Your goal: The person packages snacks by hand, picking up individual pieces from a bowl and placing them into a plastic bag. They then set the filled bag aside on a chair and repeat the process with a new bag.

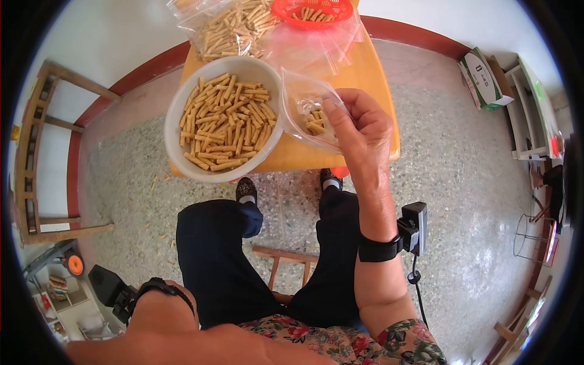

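Observation:
My right hand (360,121) pinches the rim of a clear zip bag (292,108) between thumb and fingers. The bag's mouth gapes toward the bowl, and a few short tan sticks (316,123) lie inside it. Touching or nearly touching the bag on its left is a large pale bowl (173,137), heaped with short tan sticks (228,121) of the same sort. My left arm is bent at the lower left, a black strap around its wrist. Only a sliver of my left hand (187,297) shows past that strap, with the fingers hidden.
On the wooden table (380,134), a large clear bag of sticks (234,30) lies behind the bowl. Beside it are a red basket (286,9) with some sticks and several flat zip bags (304,52). A wooden frame (27,152) stands left, a carton (480,79) right.

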Tool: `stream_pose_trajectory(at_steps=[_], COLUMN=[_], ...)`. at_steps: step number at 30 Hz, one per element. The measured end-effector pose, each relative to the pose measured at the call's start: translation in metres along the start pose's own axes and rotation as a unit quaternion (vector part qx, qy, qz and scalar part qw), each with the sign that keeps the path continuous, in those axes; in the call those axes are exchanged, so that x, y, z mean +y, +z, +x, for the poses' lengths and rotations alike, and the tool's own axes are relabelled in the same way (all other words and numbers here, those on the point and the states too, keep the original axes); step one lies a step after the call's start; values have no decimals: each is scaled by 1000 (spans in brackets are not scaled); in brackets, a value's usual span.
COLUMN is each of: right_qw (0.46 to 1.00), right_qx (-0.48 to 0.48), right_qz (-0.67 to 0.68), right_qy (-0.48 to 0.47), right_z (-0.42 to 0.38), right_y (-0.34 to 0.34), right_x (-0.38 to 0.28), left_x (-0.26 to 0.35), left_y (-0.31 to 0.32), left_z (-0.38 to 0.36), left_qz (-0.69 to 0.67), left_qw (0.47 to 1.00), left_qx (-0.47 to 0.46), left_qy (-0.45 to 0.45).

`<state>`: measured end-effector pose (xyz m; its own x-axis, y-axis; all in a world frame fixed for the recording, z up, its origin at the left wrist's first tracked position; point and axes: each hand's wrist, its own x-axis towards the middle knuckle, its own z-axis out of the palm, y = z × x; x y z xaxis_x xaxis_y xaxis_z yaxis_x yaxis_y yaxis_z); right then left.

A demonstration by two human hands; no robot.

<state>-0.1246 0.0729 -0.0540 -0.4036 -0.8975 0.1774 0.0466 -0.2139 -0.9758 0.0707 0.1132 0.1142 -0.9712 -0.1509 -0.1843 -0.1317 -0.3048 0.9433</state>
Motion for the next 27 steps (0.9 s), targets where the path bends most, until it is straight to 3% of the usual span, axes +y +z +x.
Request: stream_pose_trajectory(at_steps=[1, 3, 5, 7, 8, 11, 14, 17, 19, 27], right_qw=[1000, 1000, 1000, 1000, 999, 997, 998, 999, 999, 999], right_qx=[0, -3, -6, -2, -7, 3, 3, 8, 14, 28], right_qz=[1, 2, 9, -8, -31, -67, -43, -29, -44, -34], right_qy=[-3, -9, -15, -15, -17, -39, -36, -21, 16, 2], right_z=[1, 0, 1, 0, 0, -1, -1, -2, -2, -2], right_y=[2, 2, 2, 3, 2, 2, 3, 1, 0, 2], right_x=[0, 4, 4, 3, 4, 6, 1, 2, -1, -2], left_x=[1, -5, -18, -36, -44, -81, -99, -99, -99, -100], left_y=[-1, -2, -18, -62, -82, -130, -137, -139, -143, -159], left_z=[0, -3, 6, 17, 10, -10, -9, -7, -8, -22], left_qz=[38, 163, 300, 425, 463, 398, 500, 540, 545, 554], left_qw=[997, 954, 831, 688, 672, 725, 659, 631, 623, 605], left_qx=[42, 214, 440, 561, 568, 562, 562, 557, 560, 571], left_qy=[44, 133, 163, 175, 111, 1, -9, -20, -23, -13])
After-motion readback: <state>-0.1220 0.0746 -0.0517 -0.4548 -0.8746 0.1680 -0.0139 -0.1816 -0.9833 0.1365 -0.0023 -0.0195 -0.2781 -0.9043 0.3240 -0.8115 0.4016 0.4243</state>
